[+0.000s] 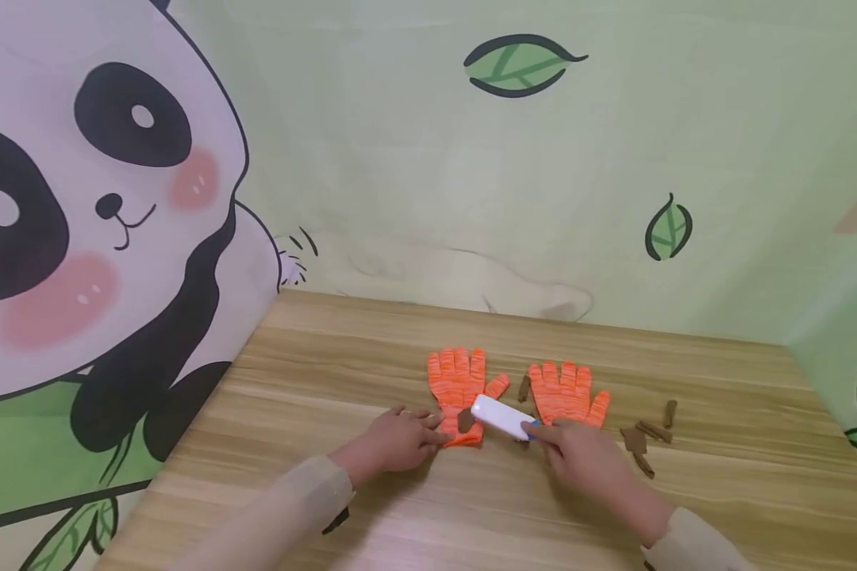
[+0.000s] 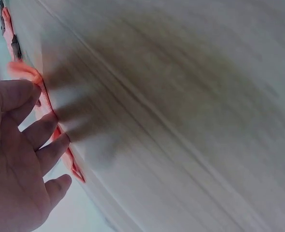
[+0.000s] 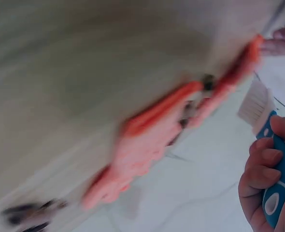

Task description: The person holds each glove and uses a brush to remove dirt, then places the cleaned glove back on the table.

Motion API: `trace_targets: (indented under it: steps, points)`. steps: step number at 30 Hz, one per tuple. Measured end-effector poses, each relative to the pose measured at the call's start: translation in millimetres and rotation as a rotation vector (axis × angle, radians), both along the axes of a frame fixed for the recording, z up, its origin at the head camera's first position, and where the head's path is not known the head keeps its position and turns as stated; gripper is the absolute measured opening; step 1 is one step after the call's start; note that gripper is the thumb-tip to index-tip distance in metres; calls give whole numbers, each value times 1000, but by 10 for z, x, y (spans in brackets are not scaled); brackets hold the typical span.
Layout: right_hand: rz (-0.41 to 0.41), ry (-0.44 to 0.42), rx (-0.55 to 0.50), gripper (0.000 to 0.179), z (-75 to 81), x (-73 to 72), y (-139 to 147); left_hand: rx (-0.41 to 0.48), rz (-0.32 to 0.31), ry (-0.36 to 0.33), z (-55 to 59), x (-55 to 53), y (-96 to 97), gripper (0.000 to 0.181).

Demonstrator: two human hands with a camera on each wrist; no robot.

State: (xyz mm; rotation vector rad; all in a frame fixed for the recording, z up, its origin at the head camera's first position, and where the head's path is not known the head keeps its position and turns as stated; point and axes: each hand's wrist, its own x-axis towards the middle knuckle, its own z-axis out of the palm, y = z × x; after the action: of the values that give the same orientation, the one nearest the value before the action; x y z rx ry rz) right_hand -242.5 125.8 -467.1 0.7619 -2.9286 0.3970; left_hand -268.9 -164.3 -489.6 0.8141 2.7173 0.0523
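Two orange knitted gloves lie flat side by side, fingers pointing away from me. My left hand rests its fingertips on the cuff of the left glove. A brush with a white head and a blue handle is in my right hand, fingers curled round the handle in the right wrist view. The brush head is over the left glove's thumb side, close to a brown flake on that glove. The right glove lies just beyond my right hand, its cuff partly hidden.
Several brown strips and flakes lie right of the right glove, and another brown strip lies between the gloves. The wooden table meets a green wall covering at the back, with a printed panda at left.
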Motion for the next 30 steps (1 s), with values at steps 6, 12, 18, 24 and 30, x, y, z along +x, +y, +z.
trace_targets:
  steps: [6,12,18,24,30]
  points:
    - [23,-8,-47,30,-30,-142,-384,-23,-27,36,-32,-11,-24,39]
    - [89,27,13,31,-212,-45,-251,-8,-3,29,-67,-14,-2,38]
    - [87,65,-11,31,-162,38,41,3,10,28,-57,-17,-30,37]
    - [-15,27,-30,31,-1,-47,-60,22,0,24,-44,-29,-9,37]
    - [96,15,-12,31,-115,-138,-291,23,-8,37,-47,-12,-22,37]
